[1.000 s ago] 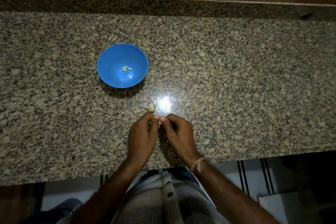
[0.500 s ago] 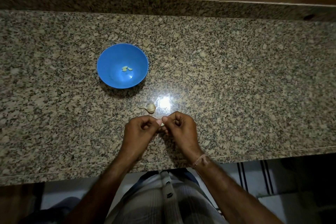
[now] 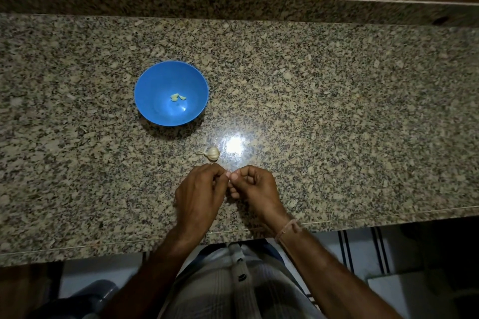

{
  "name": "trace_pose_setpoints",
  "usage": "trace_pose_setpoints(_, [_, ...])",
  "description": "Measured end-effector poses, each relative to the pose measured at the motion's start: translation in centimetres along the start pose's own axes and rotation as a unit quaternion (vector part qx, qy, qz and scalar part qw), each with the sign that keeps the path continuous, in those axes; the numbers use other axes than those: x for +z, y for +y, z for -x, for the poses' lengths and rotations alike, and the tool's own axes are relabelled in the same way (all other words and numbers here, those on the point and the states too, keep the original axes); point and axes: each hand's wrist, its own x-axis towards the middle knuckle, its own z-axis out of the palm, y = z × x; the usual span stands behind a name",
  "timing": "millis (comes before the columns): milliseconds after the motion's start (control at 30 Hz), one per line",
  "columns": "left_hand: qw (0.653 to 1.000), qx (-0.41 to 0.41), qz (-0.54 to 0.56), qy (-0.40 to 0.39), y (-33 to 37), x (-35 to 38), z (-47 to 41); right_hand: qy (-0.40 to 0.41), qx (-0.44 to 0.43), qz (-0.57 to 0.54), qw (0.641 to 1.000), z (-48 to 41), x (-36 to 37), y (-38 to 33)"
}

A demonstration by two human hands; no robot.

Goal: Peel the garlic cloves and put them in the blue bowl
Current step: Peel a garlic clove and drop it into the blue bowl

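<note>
A blue bowl (image 3: 155, 77) stands on the speckled granite counter (image 3: 337, 111), left of centre, with three small peeled cloves (image 3: 177, 97) at its bottom. A partial garlic bulb (image 3: 211, 153) in its white skin lies between the bowl and my hands. My left hand (image 3: 199, 195) and my right hand (image 3: 255, 189) meet fingertip to fingertip just in front of the bulb. Both pinch something tiny between thumb and forefinger. It is almost wholly hidden by the fingers, so I cannot tell if it is a clove or its skin.
A granite upstand and a wooden wall close off the back of the counter. The front edge runs just under my wrists. A bright light glare sits on the stone right of the garlic bulb. A thread band circles my right wrist (image 3: 287, 228).
Both hands stay pinched together in front of the bulb; the fingers have shifted only slightly. The bowl and the bulb have not moved.
</note>
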Motion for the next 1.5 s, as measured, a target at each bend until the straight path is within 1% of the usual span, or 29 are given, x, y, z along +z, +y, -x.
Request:
trace_pose_setpoints(33, [1.0, -0.001, 0.009, -0.003, -0.1, 0.2, 0.0, -0.011, 0.009, -0.003, 1.0, -0.1, -0.2, -0.1])
trace_pose_setpoints(100, [1.0, -0.003, 0.014, -0.007, -0.1, 0.4, 0.0, -0.028, 0.03, -0.047, 0.998, -0.1, -0.2, -0.4])
trace_pose_setpoints(200, [1.0, 0.015, 0.004, 0.004, 0.1, 0.6, -0.1, -0.036, 0.063, -0.121, 0.99, -0.1, 0.0, -0.7])
trace_pose_setpoints(267, [1.0, 0.014, 0.01, 0.007, 0.0, 0.9, 0.0, -0.037, 0.08, -0.146, 0.985, 0.0, 0.2, -0.6])
trace_pose_setpoints(333, [0.999, -0.004, 0.048, 0.003, -0.2, 1.2, 0.0, -0.03, 0.067, -0.115, 0.991, 0.0, 0.2, -0.4])
trace_pose_setpoints(433, [0.993, -0.039, 0.107, 0.005, -0.5, 1.5, -0.1, -0.012, 0.003, 0.002, 1.0, -0.3, 0.0, 0.3])
trace_pose_setpoints(467, [0.992, -0.053, 0.111, 0.005, -0.5, 1.5, -0.3, -0.009, -0.01, 0.029, 1.0, -0.4, -0.1, 0.5])
trace_pose_setpoints(533, [0.992, -0.081, 0.1, 0.002, -0.8, 1.6, -0.4, -0.002, -0.022, 0.046, 0.999, -0.5, -0.2, 0.7])
trace_pose_setpoints(633, [0.987, -0.121, 0.108, 0.01, -1.5, 1.6, -0.5, 0.011, -0.029, 0.042, 0.999, -0.4, -0.5, 1.1])
trace_pose_setpoints(800, [0.987, -0.122, 0.097, 0.023, -2.1, 1.2, -0.2, 0.011, 0.006, -0.048, 0.999, -0.2, -0.5, 1.2])
trace_pose_setpoints(867, [0.99, -0.117, 0.082, 0.01, -2.1, 1.2, 0.1, 0.012, 0.013, -0.067, 0.998, -0.2, -0.4, 1.0])
trace_pose_setpoints(900, [0.987, -0.124, 0.097, -0.009, -2.0, 1.3, 0.2, 0.012, 0.013, -0.071, 0.997, -0.2, -0.4, 0.9])
trace_pose_setpoints(933, [0.981, -0.135, 0.138, -0.033, -1.9, 1.3, 0.3, 0.014, 0.012, -0.075, 0.997, -0.2, -0.3, 0.8])
trace_pose_setpoints(1000, [0.958, -0.152, 0.231, -0.072, -1.5, 1.2, 0.5, 0.019, 0.009, -0.084, 0.996, -0.1, -0.1, 0.6])
trace_pose_setpoints(1033, [0.951, -0.156, 0.257, -0.078, -1.3, 1.1, 0.6, 0.021, 0.008, -0.086, 0.996, -0.1, 0.0, 0.5])
trace_pose_setpoints(1367, [0.939, -0.171, 0.295, -0.035, -1.6, 1.0, 0.9, 0.046, 0.002, -0.072, 0.996, 0.1, 0.5, 0.2])
trace_pose_setpoints(1500, [0.936, -0.163, 0.309, -0.039, -1.3, 0.7, 0.9, 0.047, 0.03, -0.099, 0.993, 0.1, 0.7, 0.3])
